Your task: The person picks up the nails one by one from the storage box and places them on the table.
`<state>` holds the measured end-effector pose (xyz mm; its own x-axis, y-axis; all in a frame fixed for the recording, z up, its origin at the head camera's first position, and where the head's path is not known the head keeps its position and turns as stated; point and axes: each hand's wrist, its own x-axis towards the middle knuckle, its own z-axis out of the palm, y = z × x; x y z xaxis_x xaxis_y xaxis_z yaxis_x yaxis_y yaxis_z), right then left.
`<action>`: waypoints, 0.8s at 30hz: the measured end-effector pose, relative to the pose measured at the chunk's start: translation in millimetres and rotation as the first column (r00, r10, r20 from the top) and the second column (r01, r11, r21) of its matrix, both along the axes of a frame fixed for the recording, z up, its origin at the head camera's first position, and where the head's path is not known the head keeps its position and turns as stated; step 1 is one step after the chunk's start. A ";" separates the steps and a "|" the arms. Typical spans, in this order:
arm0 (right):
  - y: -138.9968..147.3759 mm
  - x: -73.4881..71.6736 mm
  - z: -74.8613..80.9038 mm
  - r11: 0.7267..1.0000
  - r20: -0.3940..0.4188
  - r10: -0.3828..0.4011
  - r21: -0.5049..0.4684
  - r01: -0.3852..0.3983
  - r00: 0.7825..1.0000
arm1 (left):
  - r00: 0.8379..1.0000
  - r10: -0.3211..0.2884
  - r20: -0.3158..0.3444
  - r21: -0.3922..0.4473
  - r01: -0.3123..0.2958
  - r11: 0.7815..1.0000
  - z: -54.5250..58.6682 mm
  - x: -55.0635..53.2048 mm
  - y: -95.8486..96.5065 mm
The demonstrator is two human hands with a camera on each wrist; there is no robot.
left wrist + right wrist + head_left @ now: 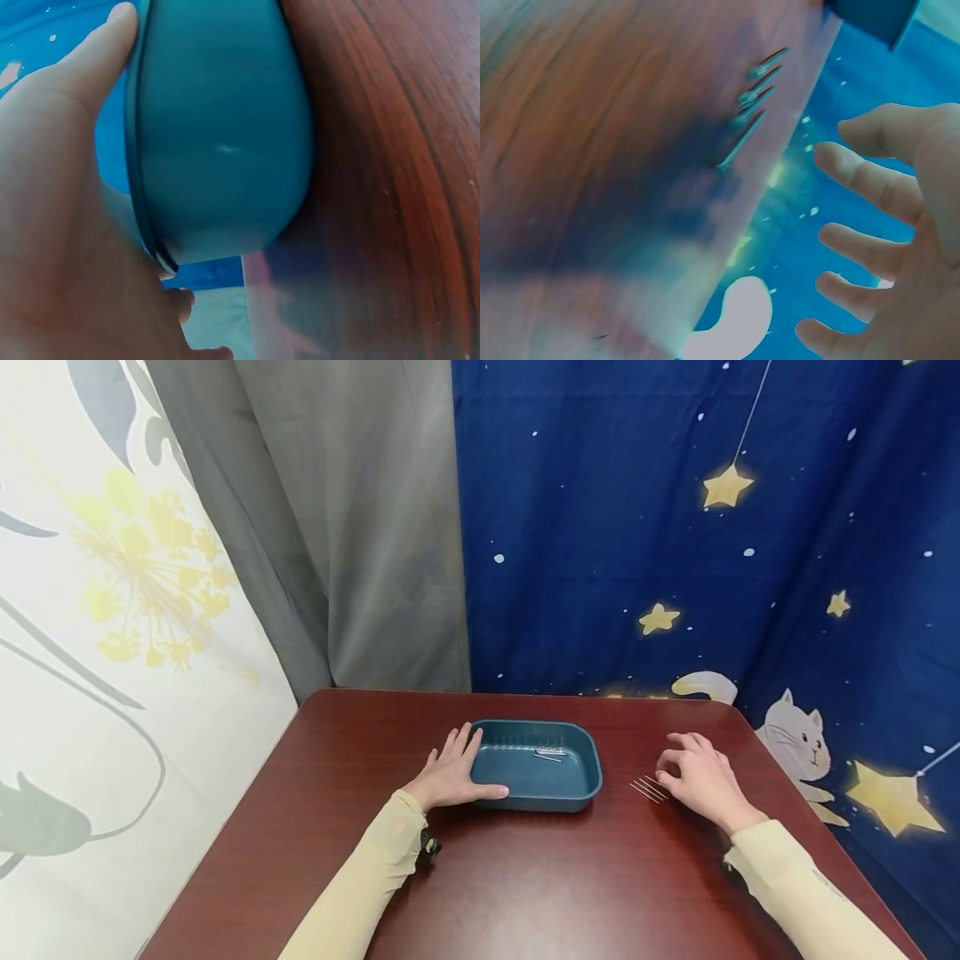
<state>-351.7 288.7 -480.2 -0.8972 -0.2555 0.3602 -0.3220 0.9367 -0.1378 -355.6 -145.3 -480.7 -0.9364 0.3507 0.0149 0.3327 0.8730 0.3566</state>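
A dark teal rectangular plastic basin [536, 802] stands on the table, with a few thin metal pins [550, 753] lying on its floor near the far side. My left hand [450, 772] rests at the basin's left end, fingers spread and the thumb on the near rim. In the left wrist view, the thumb [112, 37] touches the rim. Several slim, nail-like metal pins [647, 789] lie side by side to the right of the basin. Just right of them hovers my right hand [701, 777], fingers slightly bent and holding nothing; the right wrist view shows the pins [754, 112] apart from its fingertips.
Under everything is a reddish-brown wooden table [525, 893] with rounded far corners. Behind it hang a grey curtain [397, 527] and a blue curtain [585, 527] with stars. A white patterned curtain [112, 693] hangs on the left.
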 end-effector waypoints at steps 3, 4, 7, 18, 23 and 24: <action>-8.1 4.0 2.5 1.000 -0.021 0.016 -0.013 -0.017 1.000 | 1.000 -0.010 0.025 0.001 0.010 1.000 1.1 2.8 0.6; -11.4 5.7 3.3 1.000 -0.026 0.025 -0.014 -0.025 0.999 | 0.999 -0.015 0.034 0.008 0.015 1.000 1.8 3.5 0.6; -23.4 10.7 5.9 0.998 -0.037 0.049 -0.032 -0.050 0.998 | 0.999 -0.037 0.023 0.032 0.036 0.999 2.8 2.9 1.2; -81.6 19.0 -0.8 0.992 0.021 0.060 -0.114 -0.057 0.998 | 0.977 -0.091 -0.191 0.017 0.096 0.995 30.2 -19.5 46.1; -104.2 18.7 -7.3 0.982 0.139 0.049 -0.185 -0.023 0.989 | 0.976 -0.112 -0.185 -0.036 0.108 0.994 34.7 -29.8 75.2; -107.9 17.9 -8.4 0.980 0.152 0.048 -0.197 -0.017 0.987 | 0.978 -0.116 -0.176 -0.046 0.109 0.993 34.3 -31.9 79.7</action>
<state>-333.8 180.8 -488.6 -0.9385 -0.2244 0.2623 -0.3121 0.8764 -0.3668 -387.4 -65.6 -446.4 -0.8744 0.4568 0.1632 0.4846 0.8377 0.2517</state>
